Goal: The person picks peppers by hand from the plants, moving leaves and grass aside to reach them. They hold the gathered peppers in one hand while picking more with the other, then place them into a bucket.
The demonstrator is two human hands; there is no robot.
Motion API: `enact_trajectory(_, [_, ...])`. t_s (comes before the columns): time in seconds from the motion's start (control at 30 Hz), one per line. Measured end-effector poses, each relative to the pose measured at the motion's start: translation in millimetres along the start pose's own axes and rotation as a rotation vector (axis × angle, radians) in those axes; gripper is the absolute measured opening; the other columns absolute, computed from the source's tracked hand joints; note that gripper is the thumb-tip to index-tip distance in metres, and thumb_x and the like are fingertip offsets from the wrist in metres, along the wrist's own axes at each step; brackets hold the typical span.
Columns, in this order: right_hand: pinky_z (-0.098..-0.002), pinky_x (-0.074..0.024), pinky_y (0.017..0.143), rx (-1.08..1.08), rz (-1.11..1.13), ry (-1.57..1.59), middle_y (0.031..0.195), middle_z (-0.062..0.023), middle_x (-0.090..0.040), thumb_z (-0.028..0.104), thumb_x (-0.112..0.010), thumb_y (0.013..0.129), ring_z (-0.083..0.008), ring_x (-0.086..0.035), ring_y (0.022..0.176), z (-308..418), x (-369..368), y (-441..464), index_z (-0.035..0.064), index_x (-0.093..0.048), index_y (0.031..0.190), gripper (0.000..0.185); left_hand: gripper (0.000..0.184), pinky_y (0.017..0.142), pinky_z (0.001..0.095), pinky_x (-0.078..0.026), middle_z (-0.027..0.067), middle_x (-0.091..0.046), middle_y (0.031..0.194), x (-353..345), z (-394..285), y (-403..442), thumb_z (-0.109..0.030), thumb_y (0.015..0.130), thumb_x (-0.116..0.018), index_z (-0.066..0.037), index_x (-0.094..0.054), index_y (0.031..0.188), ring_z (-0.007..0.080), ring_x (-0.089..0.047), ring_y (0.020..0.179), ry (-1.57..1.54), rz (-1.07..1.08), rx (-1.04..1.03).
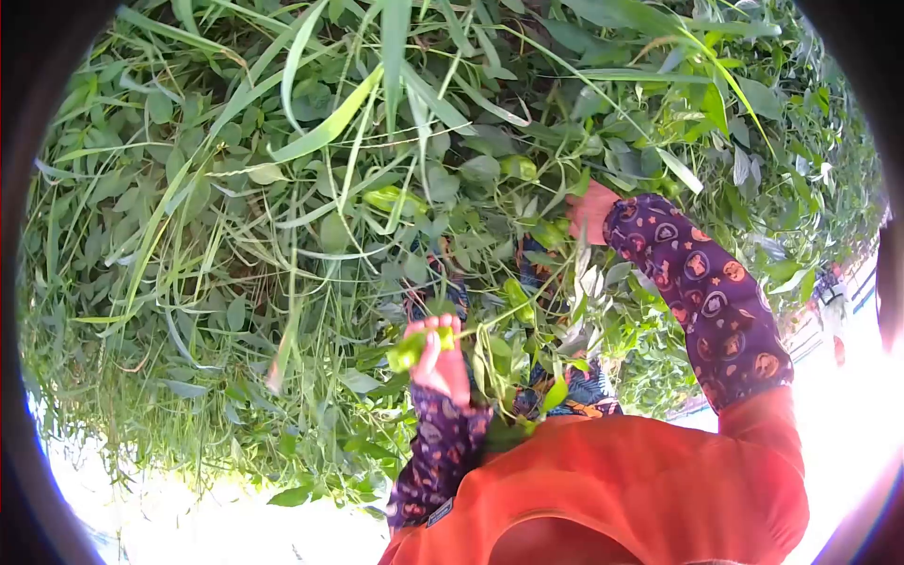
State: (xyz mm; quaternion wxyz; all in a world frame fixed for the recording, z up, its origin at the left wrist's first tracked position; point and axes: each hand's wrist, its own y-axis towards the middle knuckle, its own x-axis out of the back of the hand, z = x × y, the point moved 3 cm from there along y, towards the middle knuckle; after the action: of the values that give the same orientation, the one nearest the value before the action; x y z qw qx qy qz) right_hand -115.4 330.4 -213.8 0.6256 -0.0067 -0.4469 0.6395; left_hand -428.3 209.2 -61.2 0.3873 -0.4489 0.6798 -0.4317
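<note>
Light green peppers (409, 352) sit in my left hand (441, 356), whose fingers are wrapped round them at the lower middle. My right hand (591, 213) reaches into the plants at the upper right; leaves hide its fingertips, and what it holds, if anything, cannot be made out. Close to its left side hangs a green pepper (550, 232). Another pepper (517, 167) shows among the leaves above, and a long one (395, 200) lies farther left. Between my hands one more pepper (516, 294) hangs on its stem.
Dense leafy plants (122, 226) and long grass blades (330, 127) spread over the view, some crossing in front of the camera. My patterned trouser legs (574, 388) show below between the leaves. A bright, washed-out area lies at the lower edges.
</note>
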Motion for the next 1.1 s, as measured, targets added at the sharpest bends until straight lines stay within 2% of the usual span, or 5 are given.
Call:
enact_trajectory(0.43, [-0.0356, -0.0398, 0.086, -0.023, -0.062, 0.044, 0.078, -0.0047, -0.058, 0.03, -0.059, 0.055, -0.0224, -0.052, 0.091, -0.1, 3.7, -7.8, 0.0112, -0.061, 0.063, 0.021, 0.034, 0.073, 0.0436, -0.053, 0.0093, -0.052, 0.09, -54.5, -100.1, -61.3, 0.005, 0.071, -0.064, -0.009, -0.045, 0.094, 0.0271, -0.057, 0.085, 0.546, 0.234, -0.538])
enact_trajectory(0.6, [-0.0402, -0.0354, 0.096, -0.074, 0.112, -0.074, 0.1, -0.0086, -0.057, 0.024, -0.057, 0.061, -0.0287, -0.052, 0.102, 3.0, 2.2, -5.0, 0.0088, -0.06, 0.08, 0.024, 0.019, 0.061, 0.0385, -0.046, 0.0074, -0.05, 0.081, -3.4, -76.2, 15.9, -0.019, 0.086, -0.049, -0.007, -0.048, 0.101, 0.0239, -0.05, 0.071, 0.056, 0.305, 0.335])
enact_trajectory(0.73, [-0.0384, -0.0428, 0.084, 0.117, -0.224, -0.058, 0.074, -0.0084, -0.058, 0.028, -0.058, 0.052, -0.0256, -0.055, 0.088, 5.0, 10.7, -9.0, 0.0086, -0.059, 0.062, 0.022, 0.042, 0.093, 0.0445, -0.045, 0.0183, -0.043, 0.133, 30.1, -19.6, 121.3, -0.011, 0.077, -0.056, -0.006, -0.049, 0.118, 0.0371, -0.039, 0.125, 0.029, 0.188, 0.35])
enact_trajectory(0.97, [-0.039, -0.0418, 0.077, 0.103, -0.098, -0.127, 0.074, -0.0054, -0.055, 0.029, -0.057, 0.053, -0.0237, -0.053, 0.081, 8.1, 28.6, -15.2, 0.0122, -0.058, 0.054, 0.017, 0.038, 0.091, 0.0417, -0.045, 0.0166, -0.054, 0.118, 3.1, 85.3, 225.2, -0.019, 0.076, -0.055, -0.003, -0.055, 0.11, 0.0299, -0.053, 0.107, -0.149, 0.231, 0.377])
enact_trajectory(1.1, [-0.0411, -0.0414, 0.084, -0.029, 0.246, -0.099, 0.094, -0.0098, -0.058, 0.026, -0.057, 0.067, -0.0243, -0.053, 0.098, -13.4, 30.0, -34.7, 0.0072, -0.064, 0.08, 0.024, 0.036, 0.086, 0.0399, -0.046, 0.0152, -0.056, 0.112, -2.7, 129.4, 160.7, -0.022, 0.077, -0.055, -0.003, -0.055, 0.108, 0.0281, -0.054, 0.101, 0.142, 0.257, 0.422])
